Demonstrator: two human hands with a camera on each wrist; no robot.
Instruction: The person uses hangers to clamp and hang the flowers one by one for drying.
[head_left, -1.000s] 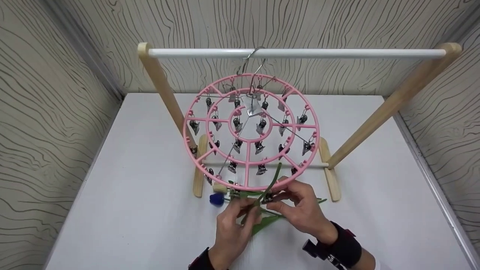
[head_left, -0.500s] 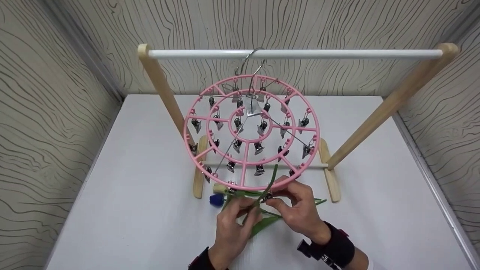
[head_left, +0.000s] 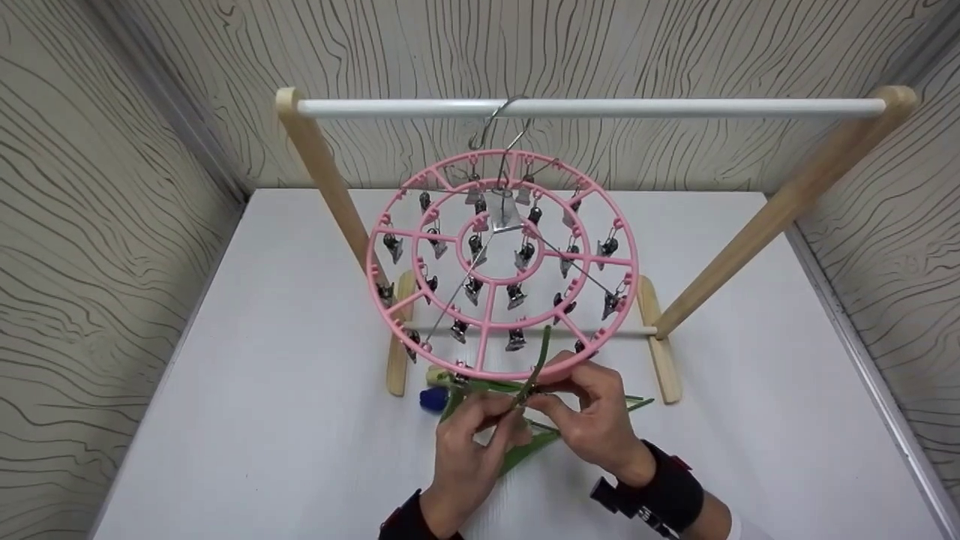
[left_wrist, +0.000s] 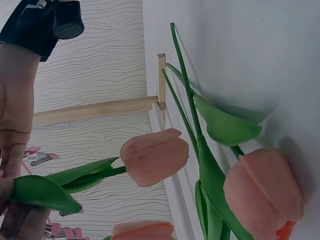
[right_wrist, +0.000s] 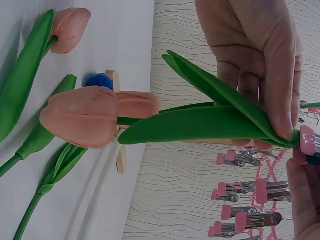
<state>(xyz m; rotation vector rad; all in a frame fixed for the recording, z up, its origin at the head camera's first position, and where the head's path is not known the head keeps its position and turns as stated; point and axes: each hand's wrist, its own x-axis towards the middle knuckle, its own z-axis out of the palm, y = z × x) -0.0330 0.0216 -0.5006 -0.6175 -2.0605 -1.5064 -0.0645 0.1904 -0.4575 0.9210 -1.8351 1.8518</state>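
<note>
A pink tulip with green leaves (right_wrist: 80, 117) hangs head down from my left hand (head_left: 472, 442), which pinches it near the leaf base. Its green stem (head_left: 543, 351) rises past the front rim of a pink round clip hanger (head_left: 489, 322). My right hand (head_left: 592, 420) holds one of the hanger's metal clips, whose pink-padded end (right_wrist: 307, 142) is at the stem just beside the left fingertips. Whether the clip bites the stem is hard to tell. Behind the held bloom shows another pink tulip flower (right_wrist: 142, 101); what bears it is hidden.
The hanger hooks over a white rod (head_left: 675, 108) on a wooden stand (head_left: 780, 217). Several clips dangle from its rings. On the white table (head_left: 262, 420) below lie more tulips, including a blue one (head_left: 433, 399) and a pink one (left_wrist: 262, 192).
My right hand has brought the clip slightly left, up against the stem by the left fingertips. The hanger has turned a little, and the stem top has shifted left.
</note>
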